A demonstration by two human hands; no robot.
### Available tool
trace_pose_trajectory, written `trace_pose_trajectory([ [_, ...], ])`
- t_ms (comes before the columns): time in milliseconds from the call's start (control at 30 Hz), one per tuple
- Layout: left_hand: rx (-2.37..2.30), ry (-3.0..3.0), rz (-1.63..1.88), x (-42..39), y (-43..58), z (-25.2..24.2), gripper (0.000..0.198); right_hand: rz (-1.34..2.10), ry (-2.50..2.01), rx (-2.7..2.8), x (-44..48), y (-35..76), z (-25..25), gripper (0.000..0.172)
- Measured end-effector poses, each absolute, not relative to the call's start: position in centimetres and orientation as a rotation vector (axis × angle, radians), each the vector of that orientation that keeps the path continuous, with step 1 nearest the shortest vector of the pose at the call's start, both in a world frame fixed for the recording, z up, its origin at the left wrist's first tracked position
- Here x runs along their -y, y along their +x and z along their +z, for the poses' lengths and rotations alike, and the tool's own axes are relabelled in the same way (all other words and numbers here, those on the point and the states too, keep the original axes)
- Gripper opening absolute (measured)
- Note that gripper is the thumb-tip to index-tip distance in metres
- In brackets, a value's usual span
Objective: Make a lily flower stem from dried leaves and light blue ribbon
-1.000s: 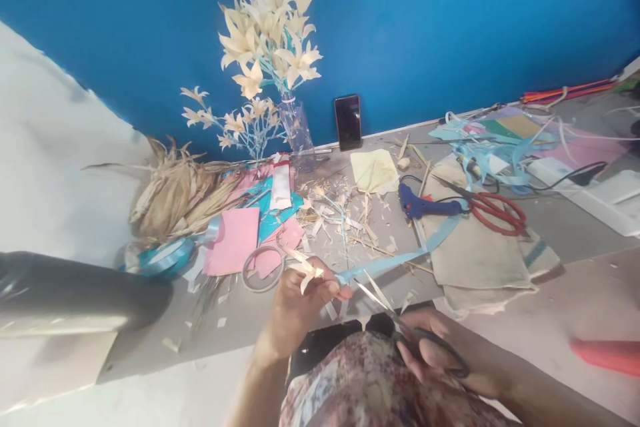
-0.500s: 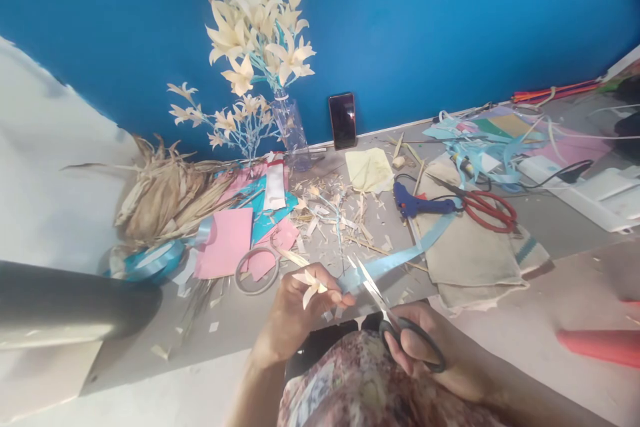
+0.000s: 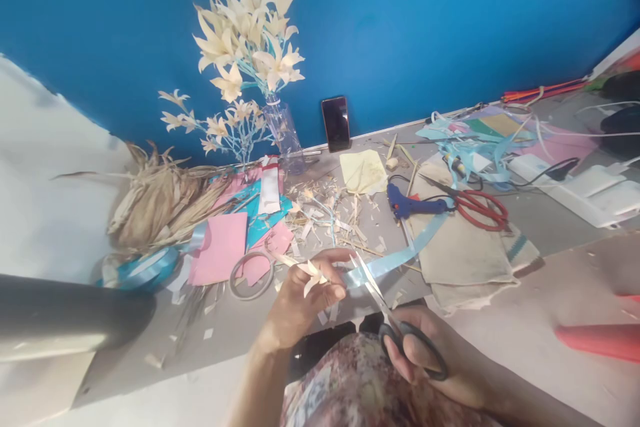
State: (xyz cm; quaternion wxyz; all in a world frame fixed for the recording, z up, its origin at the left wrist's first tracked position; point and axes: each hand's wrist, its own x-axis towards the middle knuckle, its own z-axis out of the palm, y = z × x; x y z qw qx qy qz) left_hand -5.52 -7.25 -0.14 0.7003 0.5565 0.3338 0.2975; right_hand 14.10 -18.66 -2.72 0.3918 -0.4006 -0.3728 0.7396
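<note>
My left hand point(image 3: 300, 300) is closed on a small cream artificial flower point(image 3: 314, 277), whose petals stand out from between the fingers. The fingertips are at the near end of a light blue ribbon point(image 3: 395, 260); I cannot tell whether they pinch it. In my right hand point(image 3: 425, 347) are black-handled scissors point(image 3: 377, 290), with fingers through the loops and the blades slightly apart. The blades cross the ribbon close to the left fingertips. The ribbon's other end runs up to a blue glue gun point(image 3: 415, 205) on a folded beige cloth point(image 3: 465, 260).
Red-handled scissors point(image 3: 483, 209) lie on the cloth. Straw scraps and a small flower spray point(image 3: 320, 207) cover the middle. A tape ring point(image 3: 251, 293), pink paper point(image 3: 220, 247) and dried husks point(image 3: 155, 203) sit left. Behind stand a bottle of flowers point(image 3: 287, 137) and a phone point(image 3: 335, 124).
The scissor blades now lie over the ribbon near its end. My left fingers have shifted and spread a little at the ribbon end. The view has moved slightly right.
</note>
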Motion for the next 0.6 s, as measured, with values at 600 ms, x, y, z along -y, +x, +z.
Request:
trace_pose_trajectory([
  [600,-0.465,1.161,0.885,7.6,-1.5,-2.0,0.014,1.913,-0.797,0.76,19.2,14.1,-2.7,0.065],
])
